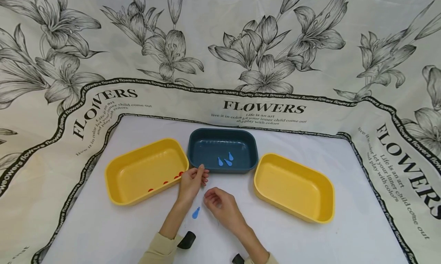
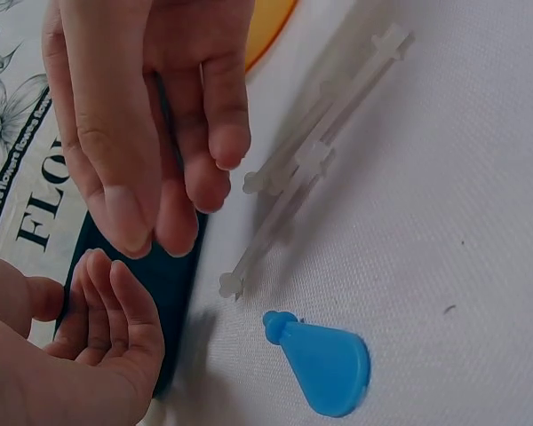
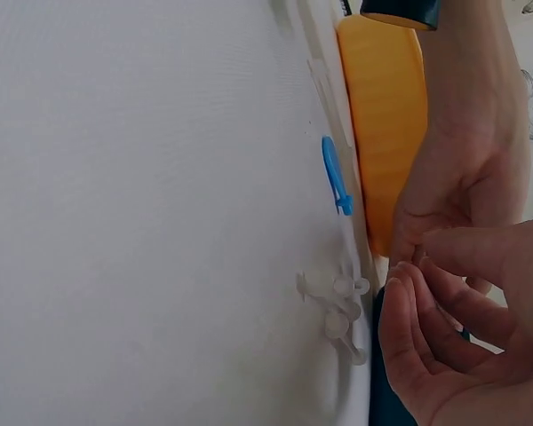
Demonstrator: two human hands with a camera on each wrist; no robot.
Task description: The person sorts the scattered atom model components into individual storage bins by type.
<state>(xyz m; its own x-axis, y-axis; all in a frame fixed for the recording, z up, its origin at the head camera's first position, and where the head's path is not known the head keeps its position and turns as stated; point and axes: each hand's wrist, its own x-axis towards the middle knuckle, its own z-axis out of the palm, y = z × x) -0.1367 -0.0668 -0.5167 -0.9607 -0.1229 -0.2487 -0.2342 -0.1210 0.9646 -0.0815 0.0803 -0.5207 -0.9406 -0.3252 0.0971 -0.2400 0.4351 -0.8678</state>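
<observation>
Hands point(image 2: 111, 106) near translucent rods point(image 2: 313, 159), blue teardrop piece point(image 2: 330, 368)

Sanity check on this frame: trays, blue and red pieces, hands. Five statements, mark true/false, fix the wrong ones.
1. Three blue pieces lie in the dark tray. True.
2. Red pieces show in the left yellow tray. True.
3. The dark tray stands left of the left yellow tray. False: it stands right of it, between it and the right yellow tray.
4. A fourth blue piece lies on the white cloth. True.
5. Both hands hold the fourth blue piece. False: it lies free on the cloth, apart from the left hand and the right hand.
</observation>
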